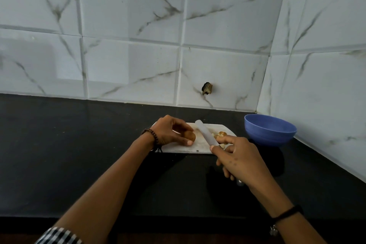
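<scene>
A white cutting board (200, 147) lies on the black counter (79, 144). My left hand (172, 130) holds a small brown potato (189, 136) down on the board between fingers and thumb. My right hand (239, 159) grips a knife (206, 134) with a pale blade; the blade points up and away over the board, just right of the potato. Cut pale pieces (220, 134) lie on the board's right side, partly hidden by my right hand.
A blue bowl (270, 129) stands right of the board, near the corner of the tiled walls. A hole (207, 88) marks the back wall low down. The counter's front edge runs along the bottom of the view.
</scene>
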The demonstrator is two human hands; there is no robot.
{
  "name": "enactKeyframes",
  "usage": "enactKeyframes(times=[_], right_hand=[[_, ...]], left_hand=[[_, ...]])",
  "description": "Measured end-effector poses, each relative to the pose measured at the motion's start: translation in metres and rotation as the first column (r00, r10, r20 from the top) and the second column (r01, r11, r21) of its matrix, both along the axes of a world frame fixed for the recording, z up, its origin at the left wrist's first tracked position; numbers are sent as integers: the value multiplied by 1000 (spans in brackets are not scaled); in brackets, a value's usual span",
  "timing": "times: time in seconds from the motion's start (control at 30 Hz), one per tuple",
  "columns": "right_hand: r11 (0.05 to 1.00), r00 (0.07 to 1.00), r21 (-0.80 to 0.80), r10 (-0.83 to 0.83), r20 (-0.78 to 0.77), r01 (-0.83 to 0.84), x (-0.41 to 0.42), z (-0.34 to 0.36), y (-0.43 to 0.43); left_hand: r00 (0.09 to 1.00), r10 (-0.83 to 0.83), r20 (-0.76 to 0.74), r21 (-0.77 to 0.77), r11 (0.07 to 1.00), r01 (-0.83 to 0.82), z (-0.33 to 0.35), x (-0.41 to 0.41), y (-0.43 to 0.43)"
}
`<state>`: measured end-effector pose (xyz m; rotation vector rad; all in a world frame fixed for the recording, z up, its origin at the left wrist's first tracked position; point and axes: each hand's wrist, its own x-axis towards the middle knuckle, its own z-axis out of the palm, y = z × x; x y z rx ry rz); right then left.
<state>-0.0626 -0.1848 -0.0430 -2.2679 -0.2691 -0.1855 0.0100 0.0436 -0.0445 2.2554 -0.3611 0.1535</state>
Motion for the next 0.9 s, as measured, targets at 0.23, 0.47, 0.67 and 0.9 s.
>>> enactKeyframes(times=[0.23,0.47,0.67,0.9], right_hand=[[999,999,29,17,-44,-16,-3,0,1],[1000,1000,-4,2,-30,-2,-2,2,4],[988,1000,-155,14,3,-13,-4,2,9],[979,1000,-206,8,5,-7,-4,4,13]], left_hand=[[998,-57,-31,19,998,58,1,-2,3],[997,27,67,-46,999,-24,-4,-4,-15],[994,56,90,-57,997,-51,-4,-3,-20],[989,98,114,-52,994,-92,-5,-1,-22]])
